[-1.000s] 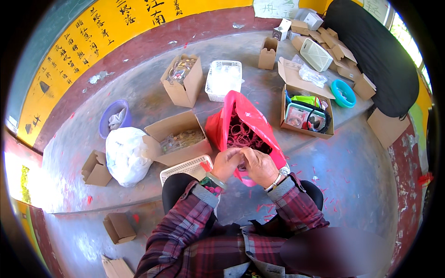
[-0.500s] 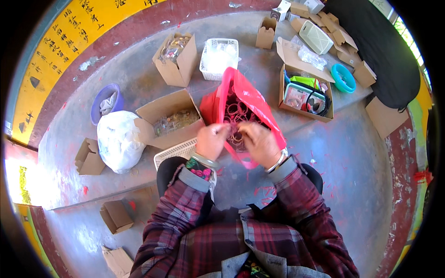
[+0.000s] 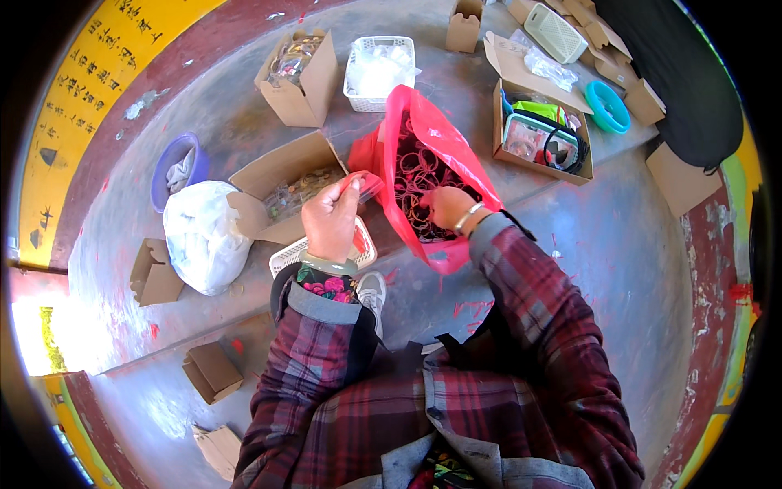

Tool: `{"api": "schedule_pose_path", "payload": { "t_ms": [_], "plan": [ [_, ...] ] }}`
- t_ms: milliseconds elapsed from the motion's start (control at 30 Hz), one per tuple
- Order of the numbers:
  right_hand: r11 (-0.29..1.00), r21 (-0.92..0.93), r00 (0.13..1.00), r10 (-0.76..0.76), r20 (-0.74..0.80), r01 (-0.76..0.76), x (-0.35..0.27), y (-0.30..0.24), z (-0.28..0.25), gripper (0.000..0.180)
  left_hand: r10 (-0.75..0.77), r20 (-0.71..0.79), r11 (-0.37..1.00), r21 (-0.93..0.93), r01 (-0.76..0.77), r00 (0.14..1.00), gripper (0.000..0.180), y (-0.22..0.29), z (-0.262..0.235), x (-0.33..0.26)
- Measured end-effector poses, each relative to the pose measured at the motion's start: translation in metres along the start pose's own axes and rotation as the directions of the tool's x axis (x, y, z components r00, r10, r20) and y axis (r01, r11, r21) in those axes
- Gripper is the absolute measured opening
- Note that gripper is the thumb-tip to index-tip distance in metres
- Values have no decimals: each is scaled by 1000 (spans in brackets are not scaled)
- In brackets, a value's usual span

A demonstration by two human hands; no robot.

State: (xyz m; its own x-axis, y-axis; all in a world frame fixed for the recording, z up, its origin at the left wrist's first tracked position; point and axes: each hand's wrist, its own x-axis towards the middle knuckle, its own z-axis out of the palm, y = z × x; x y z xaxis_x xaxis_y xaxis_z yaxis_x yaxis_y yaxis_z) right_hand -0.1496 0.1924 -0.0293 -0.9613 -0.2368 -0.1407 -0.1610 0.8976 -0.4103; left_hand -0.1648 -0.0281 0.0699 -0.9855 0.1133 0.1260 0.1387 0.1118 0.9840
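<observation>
A red plastic bag [image 3: 456,147] stands open in front of me, full of thin dark-red and pinkish rings [image 3: 419,167]. My right hand [image 3: 452,209] reaches in over its near right side. The fingers are curled among the rings; what they grip is partly hidden. To the left of the bag, my left hand [image 3: 330,220] is raised and closed, thumb up, pinching a strip of thin red plastic [image 3: 369,186] by the bag's left edge. Whether that strip belongs to the bag I cannot tell. Under this hand lies a low white basket [image 3: 285,259], with something red inside.
Left of the bag are an open cardboard box [image 3: 281,167] of small items, a stuffed white bag [image 3: 204,240] and a purple basin [image 3: 169,155]. Farther off stand another filled carton [image 3: 314,90] and a white basket [image 3: 366,103]. On the right are a packed box [image 3: 542,167] and a teal basin [image 3: 609,110].
My hands were together at the bag's near edge and have parted. The left moved left and up with the red plastic strip; the right went in among the rings.
</observation>
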Motion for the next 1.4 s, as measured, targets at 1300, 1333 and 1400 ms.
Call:
{"api": "schedule_pose_path", "payload": {
  "t_ms": [1300,1333,1400],
  "plan": [
    [1000,6,978,0,-208,1,48,17,34,20,15,86,987,-162,-1,996,18,-2,17,-3],
    [997,67,976,-25,-216,41,51,12,39,19,2,88,990,-138,10,996,18,-3,17,-3],
    [995,46,973,101,-206,-93,54,6,47,18,-23,95,995,-91,32,995,18,-5,16,-3]
  ]
}}
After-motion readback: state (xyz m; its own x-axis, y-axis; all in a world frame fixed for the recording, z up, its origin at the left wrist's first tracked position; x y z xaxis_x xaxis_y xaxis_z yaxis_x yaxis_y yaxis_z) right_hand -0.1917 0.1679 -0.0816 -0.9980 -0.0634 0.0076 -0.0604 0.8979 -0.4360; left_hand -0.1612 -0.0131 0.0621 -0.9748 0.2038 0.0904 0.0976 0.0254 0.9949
